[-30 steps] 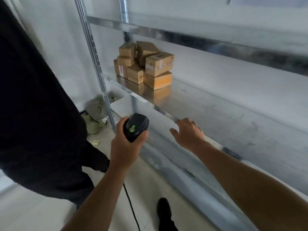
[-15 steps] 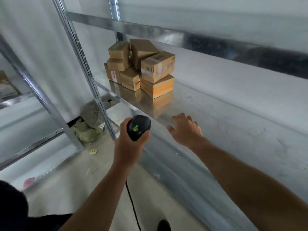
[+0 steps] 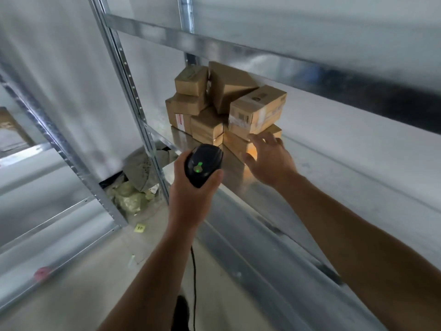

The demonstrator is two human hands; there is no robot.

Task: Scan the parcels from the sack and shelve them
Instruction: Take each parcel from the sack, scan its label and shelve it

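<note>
Several brown cardboard parcels point(image 3: 257, 111) are stacked at the left end of a metal shelf point(image 3: 334, 177). My left hand point(image 3: 191, 197) grips a black corded barcode scanner point(image 3: 202, 163) with a green light on its back, held just in front of the shelf's edge. My right hand point(image 3: 269, 158) reaches over the shelf with fingers spread, its fingertips close to the lowest front parcel point(image 3: 238, 144); whether they touch it is unclear.
A steel upright point(image 3: 133, 101) stands left of the parcels, with an upper shelf beam point(image 3: 262, 56) above them. Crumpled sacks point(image 3: 136, 185) lie on the floor behind the upright. A second rack point(image 3: 47, 211) stands at the left.
My right hand has moved forward from the shelf's front edge toward the parcel stack. The view has come closer to the parcels, and the scanner stayed in my left hand.
</note>
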